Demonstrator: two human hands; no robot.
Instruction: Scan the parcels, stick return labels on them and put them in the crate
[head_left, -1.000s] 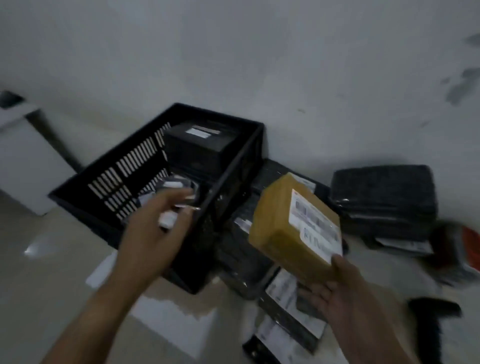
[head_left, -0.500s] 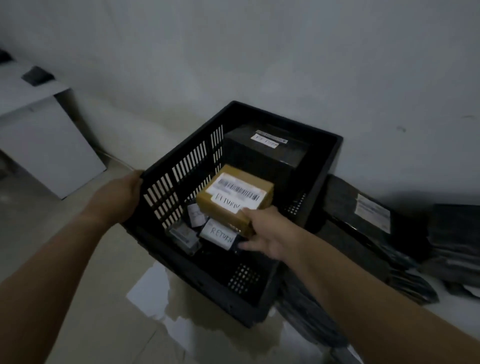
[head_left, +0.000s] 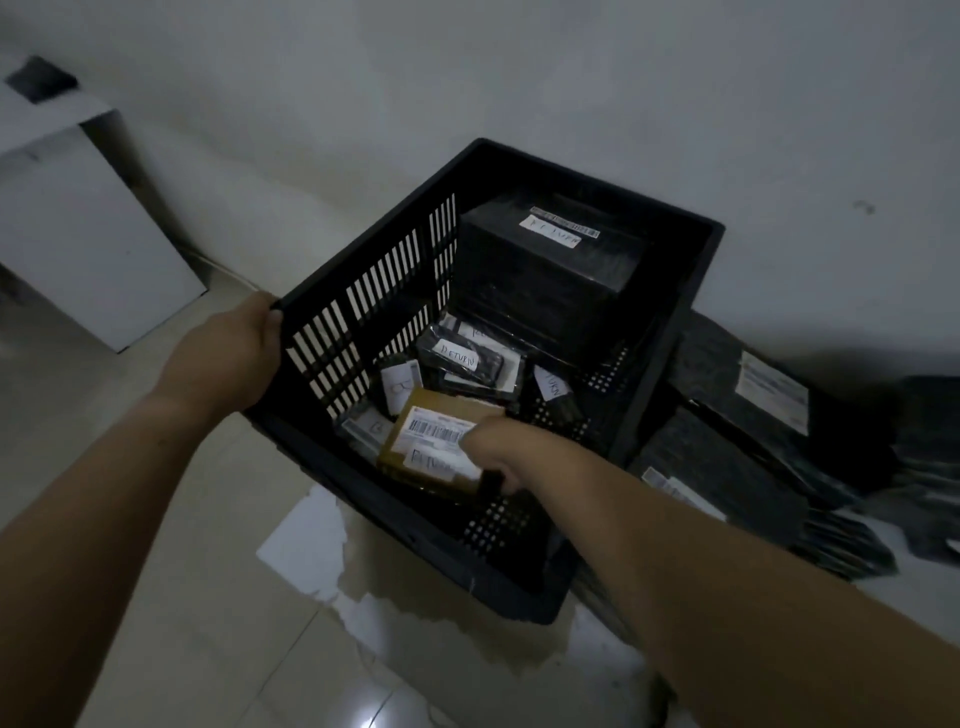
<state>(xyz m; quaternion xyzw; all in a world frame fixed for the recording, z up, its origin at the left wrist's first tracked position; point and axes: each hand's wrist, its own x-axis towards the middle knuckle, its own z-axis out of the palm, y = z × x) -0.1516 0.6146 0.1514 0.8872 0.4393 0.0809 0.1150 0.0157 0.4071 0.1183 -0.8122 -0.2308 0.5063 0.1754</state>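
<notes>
A black slatted crate (head_left: 363, 291) stands on the floor against the wall. My left hand (head_left: 234, 353) grips its left rim. Inside the crate, my right hand (head_left: 498, 452) holds a brown cardboard parcel (head_left: 415, 452) low near the bottom; the parcel bears a barcode label and a handwritten RETURN label. A big black box (head_left: 550, 270) with a white label fills the crate's far part. Several small black parcels (head_left: 467, 358) with RETURN labels lie on the crate floor beside the brown one.
Black wrapped parcels (head_left: 753, 415) with shipping labels are piled on the floor right of the crate. A white board (head_left: 88, 244) leans at the left. Torn paper (head_left: 306, 551) lies on the tiled floor under the crate's near corner.
My right hand has lowered the brown parcel from above the crate down to its bottom. My left hand moved from the crate's inside to its left rim and stays there.
</notes>
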